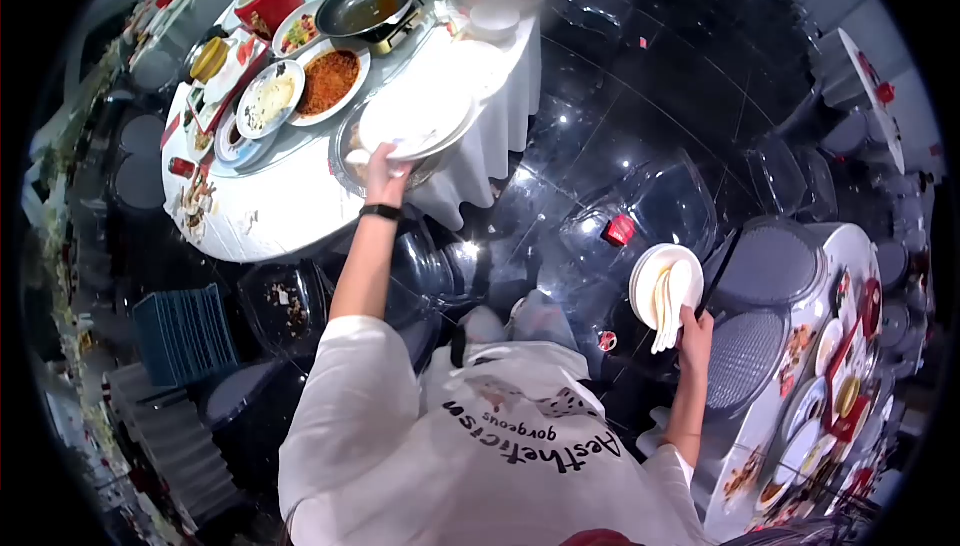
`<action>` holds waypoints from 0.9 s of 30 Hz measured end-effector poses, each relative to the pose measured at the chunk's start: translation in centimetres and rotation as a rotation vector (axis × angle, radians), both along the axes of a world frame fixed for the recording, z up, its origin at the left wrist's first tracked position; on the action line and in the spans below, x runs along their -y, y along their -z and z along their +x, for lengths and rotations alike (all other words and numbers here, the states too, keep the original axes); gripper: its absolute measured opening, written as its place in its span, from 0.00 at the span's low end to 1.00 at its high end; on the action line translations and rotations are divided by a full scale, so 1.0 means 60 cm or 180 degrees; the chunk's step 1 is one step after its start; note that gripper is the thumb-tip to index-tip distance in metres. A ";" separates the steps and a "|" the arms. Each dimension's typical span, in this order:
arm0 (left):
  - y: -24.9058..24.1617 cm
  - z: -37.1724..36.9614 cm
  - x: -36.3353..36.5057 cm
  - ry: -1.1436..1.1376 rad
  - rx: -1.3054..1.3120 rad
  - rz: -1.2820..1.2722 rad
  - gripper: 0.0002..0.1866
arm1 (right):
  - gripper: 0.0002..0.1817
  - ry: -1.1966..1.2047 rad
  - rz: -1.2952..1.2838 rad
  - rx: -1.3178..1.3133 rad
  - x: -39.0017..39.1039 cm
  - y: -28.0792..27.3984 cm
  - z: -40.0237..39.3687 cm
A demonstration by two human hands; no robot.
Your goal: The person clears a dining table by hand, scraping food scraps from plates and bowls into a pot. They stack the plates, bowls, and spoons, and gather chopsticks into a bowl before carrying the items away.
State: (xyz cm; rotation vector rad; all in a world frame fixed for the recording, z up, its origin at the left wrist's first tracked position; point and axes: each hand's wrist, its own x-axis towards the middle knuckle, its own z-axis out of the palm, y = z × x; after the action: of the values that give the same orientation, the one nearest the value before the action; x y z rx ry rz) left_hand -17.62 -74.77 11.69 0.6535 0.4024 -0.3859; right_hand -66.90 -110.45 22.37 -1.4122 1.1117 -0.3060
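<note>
My left hand (pixel 385 174) grips the near edge of a large white plate (pixel 415 126) at the rim of the round table; glare washes out much of its surface. Under and beside that plate shows a clear-rimmed dish (pixel 345 151). Out to the right, above the dark floor, my right hand (pixel 694 334) is closed on a stack of small white bowls (pixel 650 281) with several white spoons (pixel 676 301) lying in and over it. A dark stick-like object (pixel 722 271) rises from the same hand.
The white-clothed table (pixel 290 211) bears a black pan (pixel 365 4), a red pot (pixel 268 1) and plates of food (pixel 328 84). Transparent chairs (pixel 675 196) stand on the dark floor. A blue crate (pixel 185 336) is lower left; another laden table (pixel 740 466) is lower right.
</note>
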 end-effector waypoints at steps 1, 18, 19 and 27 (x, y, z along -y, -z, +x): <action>0.004 0.013 0.039 -0.0060 0.0005 -0.0067 0.13 | 0.09 0.0014 -0.0050 0.0096 0.025 0.004 0.027; 0.128 0.239 0.362 -0.1230 -0.0338 0.1492 0.12 | 0.08 -0.0509 0.0119 0.0049 0.342 0.025 0.532; 0.129 0.248 0.370 -0.1448 -0.0282 0.1564 0.12 | 0.08 -0.0540 0.0092 0.0029 0.362 0.034 0.572; 0.111 0.279 0.394 -0.1093 0.0085 0.5252 0.17 | 0.08 -0.1332 0.0275 0.0029 0.459 -0.002 0.887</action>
State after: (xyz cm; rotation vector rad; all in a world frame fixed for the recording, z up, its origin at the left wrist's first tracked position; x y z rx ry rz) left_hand -0.87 -98.41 5.06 2.1404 0.7672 0.4043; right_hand -13.67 -138.02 22.46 -1.5231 0.7864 0.0349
